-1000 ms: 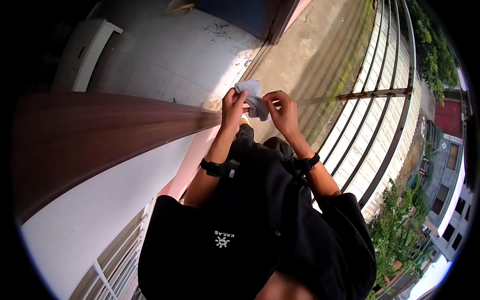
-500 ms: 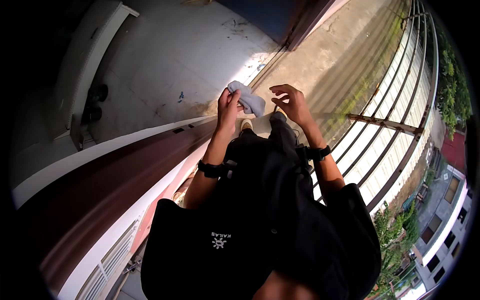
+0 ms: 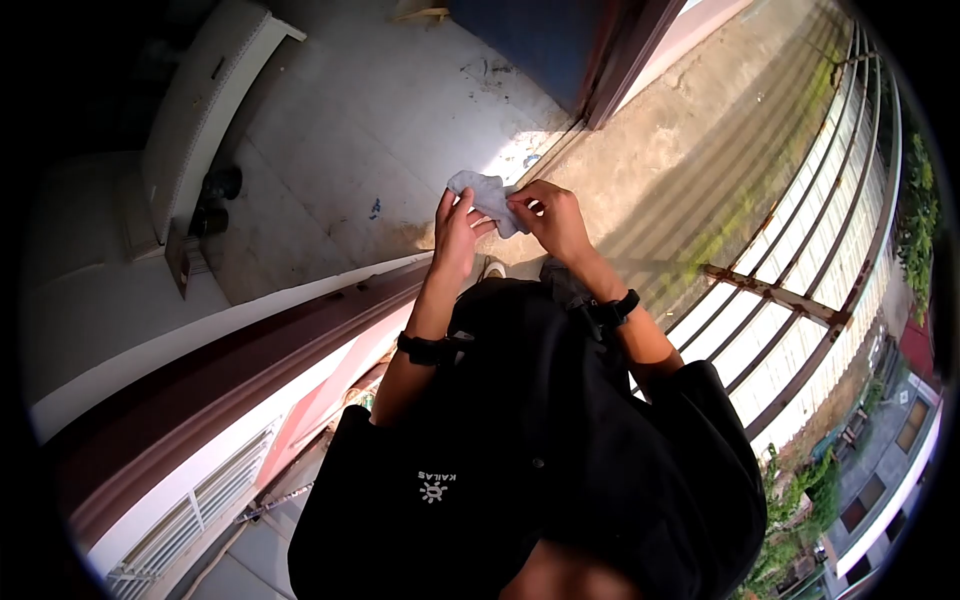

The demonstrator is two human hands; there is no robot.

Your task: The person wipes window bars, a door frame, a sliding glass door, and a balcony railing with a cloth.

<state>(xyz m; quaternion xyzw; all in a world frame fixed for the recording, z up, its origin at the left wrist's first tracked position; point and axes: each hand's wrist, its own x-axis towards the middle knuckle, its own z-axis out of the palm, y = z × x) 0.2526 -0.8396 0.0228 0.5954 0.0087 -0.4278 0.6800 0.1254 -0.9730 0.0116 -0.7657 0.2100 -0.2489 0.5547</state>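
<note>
A small, crumpled light-grey cloth (image 3: pixel 484 193) is held up in front of my body; whether it is a sock or a rag I cannot tell. My left hand (image 3: pixel 457 232) grips its left side, with the thumb over it and some fingers spread beneath. At the opposite edge, my right hand (image 3: pixel 556 217) pinches the fabric between thumb and fingertips. Black straps circle both wrists. Below the cloth, one of my shoes (image 3: pixel 494 270) shows partly.
A door frame (image 3: pixel 625 70) stands ahead, beside a tiled floor (image 3: pixel 330 150). A metal railing (image 3: pixel 775 290) runs along the right of the concrete walkway (image 3: pixel 690 120). To the left are a dark red ledge (image 3: pixel 230 370) and a white cabinet-like piece (image 3: pixel 205 110).
My right hand has moved left to the cloth and closed on its edge. The cloth now looks more spread out between both hands. The view has shifted slightly.
</note>
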